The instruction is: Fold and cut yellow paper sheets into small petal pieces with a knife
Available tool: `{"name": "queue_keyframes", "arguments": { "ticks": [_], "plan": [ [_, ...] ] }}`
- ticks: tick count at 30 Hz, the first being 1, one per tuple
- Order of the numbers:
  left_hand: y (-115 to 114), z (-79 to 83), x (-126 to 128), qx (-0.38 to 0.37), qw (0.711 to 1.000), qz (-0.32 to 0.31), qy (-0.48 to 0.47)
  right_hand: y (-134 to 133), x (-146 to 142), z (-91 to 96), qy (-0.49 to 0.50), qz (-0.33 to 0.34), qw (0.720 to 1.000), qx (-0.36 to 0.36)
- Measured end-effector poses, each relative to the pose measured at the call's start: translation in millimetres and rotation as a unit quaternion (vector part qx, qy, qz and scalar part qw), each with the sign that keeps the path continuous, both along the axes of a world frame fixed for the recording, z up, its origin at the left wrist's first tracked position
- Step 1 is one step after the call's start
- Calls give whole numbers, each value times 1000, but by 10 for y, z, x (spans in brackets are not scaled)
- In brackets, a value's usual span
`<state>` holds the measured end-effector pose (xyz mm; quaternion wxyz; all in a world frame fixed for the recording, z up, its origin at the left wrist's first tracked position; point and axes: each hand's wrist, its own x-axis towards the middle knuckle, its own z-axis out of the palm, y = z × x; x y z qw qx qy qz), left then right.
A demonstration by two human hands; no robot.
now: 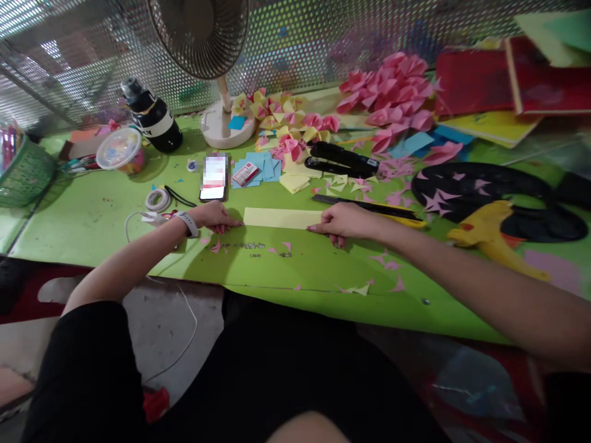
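Observation:
A long pale yellow paper strip [281, 217] lies flat on the green table [92, 215] in front of me. My left hand [215, 216], with a white watch on the wrist, presses its curled fingers on the strip's left end. My right hand [342, 221] pinches the strip's right end with fingers closed. Small pink paper scraps [286, 247] are scattered just in front of the strip.
A phone [214, 178], blue paper squares [261, 166], a black stapler [339, 160] and a ruler [369, 208] lie behind the strip. Folded pink and yellow paper pieces [392, 98] pile at the back. A fan [217, 74], black bottle [152, 117], tape roll [157, 199] and yellow glue gun [489, 237] stand around.

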<state>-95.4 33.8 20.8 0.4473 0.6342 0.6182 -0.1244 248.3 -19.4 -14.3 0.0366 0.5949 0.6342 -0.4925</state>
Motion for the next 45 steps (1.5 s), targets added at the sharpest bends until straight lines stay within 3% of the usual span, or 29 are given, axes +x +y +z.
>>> {"name": "queue_keyframes", "arguments": {
  "ticks": [4, 6, 8, 11, 14, 16, 17, 20, 24, 28, 33, 37, 41, 45],
  "plan": [
    [-38, 120, -137, 42, 998, 32, 15, 29, -41, -49, 15, 10, 1000, 1],
    [-88, 130, -20, 147, 988, 40, -16, 31, -120, -29, 18, 7, 1000, 12],
    [-151, 78, 192, 273, 957, -17, -92, 19, -193, 27, 25, 0, 999, 48],
    [-240, -91, 540, 355, 918, -123, -131, -15, -148, 128, 21, -26, 991, 132],
    [-280, -266, 738, 371, 915, -134, -86, -40, 166, 141, -52, -53, 958, 276],
    [-274, -341, 762, 394, 906, -132, -81, -43, 448, 73, -111, -28, 916, 384],
    [-264, -363, 752, 398, 903, -134, -88, -40, 578, 19, -130, -10, 905, 404],
    [-231, -391, 698, 385, 903, -132, -135, -19, 835, -160, -144, 26, 904, 401],
    [-216, -438, 671, 377, 896, -124, -202, -6, 879, -292, -129, 32, 912, 389],
    [-228, -506, 687, 404, 863, -186, -240, -35, 863, -287, -123, 26, 922, 367],
    [-229, -510, 686, 465, 821, -267, -196, -75, 912, -227, -104, 29, 919, 380],
    [-205, -505, 664, 481, 808, -281, -191, -83, 898, -151, -84, 54, 909, 404],
    [-132, -555, 629, 503, 795, -279, -192, -74, 858, -144, -65, 117, 915, 380],
    [-75, -595, 599, 531, 783, -270, -180, -58, 882, -223, -56, 86, 925, 365]
  ]
}}
